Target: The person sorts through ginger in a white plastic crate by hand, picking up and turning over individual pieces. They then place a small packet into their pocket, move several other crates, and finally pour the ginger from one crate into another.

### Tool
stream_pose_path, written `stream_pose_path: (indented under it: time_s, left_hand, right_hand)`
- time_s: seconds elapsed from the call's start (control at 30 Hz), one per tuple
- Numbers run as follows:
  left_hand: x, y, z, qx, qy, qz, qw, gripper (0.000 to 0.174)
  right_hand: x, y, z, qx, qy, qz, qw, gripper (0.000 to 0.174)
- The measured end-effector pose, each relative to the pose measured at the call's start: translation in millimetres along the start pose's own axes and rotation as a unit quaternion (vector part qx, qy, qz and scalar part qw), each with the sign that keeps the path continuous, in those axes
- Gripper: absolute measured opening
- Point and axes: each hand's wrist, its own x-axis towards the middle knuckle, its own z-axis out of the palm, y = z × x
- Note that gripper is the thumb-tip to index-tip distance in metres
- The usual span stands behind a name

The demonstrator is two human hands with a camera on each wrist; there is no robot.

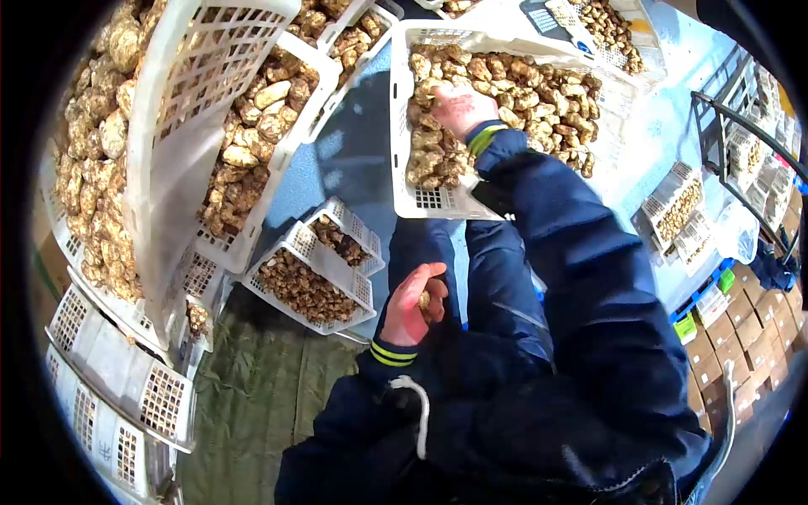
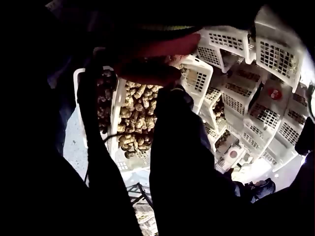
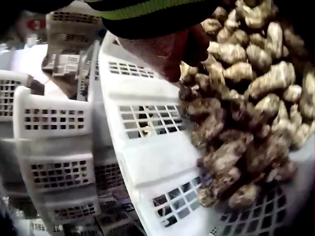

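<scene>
A white plastic crate (image 1: 404,143) full of knobbly, tan-brown, mushroom-like pieces (image 1: 539,105) stands in front of the person. My right hand (image 1: 465,111) reaches down into its left side, fingers bent at the pieces; whether it grips one I cannot tell. In the right wrist view, that right hand (image 3: 165,51) lies by the crate's wall (image 3: 147,103), above darker, shaded pieces (image 3: 231,152). Close to the lap, my left hand (image 1: 412,310) has its fingers curled round a small tan mushroom-like piece (image 1: 424,299). The left wrist view shows the left hand (image 2: 152,64) dark and mostly shaded.
Larger crates of similar pieces (image 1: 273,105) are stacked at the left, one tall crate wall (image 1: 172,126) rising close by. Two small baskets (image 1: 366,290) stand left of the legs. Another crate (image 1: 652,59) stands beyond, and small baskets (image 1: 686,172) sit at the right.
</scene>
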Motion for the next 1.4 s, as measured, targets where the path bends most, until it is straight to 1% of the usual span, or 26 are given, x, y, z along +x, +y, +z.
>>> stream_pose_path:
  time_s: [0.03, 0.17, 0.23, 0.27, 0.3, 0.33, 0.37, 0.43, 0.47, 0.57, 0.6, 0.63, 0.73, 0.77, 0.83, 0.93, 1.03, 1.07, 1.13, 1.17, 1.2, 1.23, 1.3, 1.33, 1.37, 1.4]
  left_hand:
    - [-1, 1, -4, 0.005, 0.0, 0.002, 1.0, 0.036]
    - [-3, 5, -8, 0.004, 0.01, 0.028, 1.0, 0.037]
    - [2, 2, -8, -0.017, 0.087, 0.009, 0.996, 0.035]
    - [0, 3, -5, 0.004, 0.076, 0.015, 0.997, 0.035]
    - [3, 3, -5, -0.018, 0.08, -0.007, 0.997, 0.033]
    - [6, 2, -6, -0.018, 0.074, 0.003, 0.997, 0.032]
    - [6, 0, -5, -0.018, 0.071, 0.008, 0.997, 0.031]
    - [7, -4, -15, -0.033, 0.036, 0.008, 0.999, 0.034]
    - [11, -4, -17, -0.047, -0.001, 0.012, 0.999, 0.037]
    - [9, -2, -8, -0.037, 0.003, 0.009, 0.999, 0.036]
    - [9, 1, -4, -0.023, 0.013, 0.003, 1.0, 0.037]
    - [10, 0, 0, -0.02, 0.014, 0.005, 1.0, 0.037]
    - [13, -5, 12, -0.016, 0.051, -0.004, 0.999, 0.033]
    - [13, -5, 15, -0.009, 0.054, -0.01, 0.998, 0.033]
    - [13, -7, 19, -0.001, 0.06, -0.014, 0.998, 0.033]
    - [15, -9, 24, 0.023, 0.058, -0.017, 0.998, 0.033]
    - [19, -11, 23, 0.033, 0.03, -0.023, 0.999, 0.035]
    - [20, -13, 25, 0.034, 0.029, -0.025, 0.999, 0.035]
    - [23, -16, 33, 0.028, 0.061, -0.037, 0.997, 0.032]
    - [25, -20, 31, 0.016, 0.039, -0.025, 0.999, 0.032]
    - [27, -20, 34, 0.025, 0.04, -0.029, 0.998, 0.033]
    - [27, -20, 36, 0.034, 0.043, -0.031, 0.998, 0.033]
    - [26, -18, 41, 0.044, 0.048, -0.027, 0.998, 0.034]
    - [26, -18, 44, 0.051, 0.051, -0.026, 0.997, 0.034]
    - [26, -17, 47, 0.053, 0.051, -0.026, 0.997, 0.034]
    - [26, -17, 49, 0.054, 0.051, -0.028, 0.997, 0.034]
  right_hand:
    - [13, -12, 20, -0.013, 0.02, 0.005, 1.0, 0.025]
    - [36, -19, 34, -0.023, 0.005, 0.003, 1.0, 0.019]
    - [27, -2, 35, -0.022, 0.007, -0.016, 1.0, 0.019]
    - [20, 15, 40, 0.104, 0.079, -0.066, 0.989, 0.025]
    - [12, 25, 37, 0.114, 0.122, -0.077, 0.983, 0.031]
    - [3, 37, 35, 0.372, 0.057, -0.038, 0.926, 0.033]
    - [-9, 45, 37, 0.603, -0.015, 0.009, 0.798, 0.036]
    - [-31, 49, 27, 0.833, -0.059, 0.033, 0.549, 0.043]
    - [-40, 43, 13, 0.857, -0.068, 0.05, 0.508, 0.049]
    - [-46, 47, 21, 0.909, -0.1, -0.054, 0.402, 0.053]
    - [-55, 41, 13, 0.908, -0.088, -0.024, 0.408, 0.055]
    - [-47, 50, 27, 0.942, -0.129, -0.121, 0.284, 0.062]
    - [-67, 34, -10, 0.937, -0.063, -0.074, 0.336, 0.074]
    - [-66, 37, -7, 0.932, -0.06, -0.1, 0.344, 0.07]
    - [-67, 41, -11, 0.915, -0.034, -0.066, 0.396, 0.066]
    - [-70, 62, -14, 0.915, -0.058, -0.074, 0.392, 0.062]
    - [-82, 92, -21, 0.884, -0.045, -0.021, 0.464, 0.058]
    - [-80, 114, -8, 0.905, -0.085, -0.06, 0.412, 0.059]
    - [-90, 117, -23, 0.883, -0.049, -0.019, 0.466, 0.058]
    - [-94, 119, -30, 0.874, -0.042, 0.0, 0.483, 0.057]
    - [-90, 124, -26, 0.896, -0.061, -0.021, 0.439, 0.065]
    - [-89, 126, -23, 0.885, -0.054, -0.009, 0.463, 0.068]
    - [-90, 126, -18, 0.889, -0.04, -0.026, 0.456, 0.069]
    - [-86, 130, -10, 0.899, -0.067, -0.075, 0.427, 0.069]
    - [-85, 132, -4, 0.896, -0.065, -0.044, 0.436, 0.067]
    - [-85, 131, -4, 0.905, -0.069, -0.051, 0.417, 0.067]
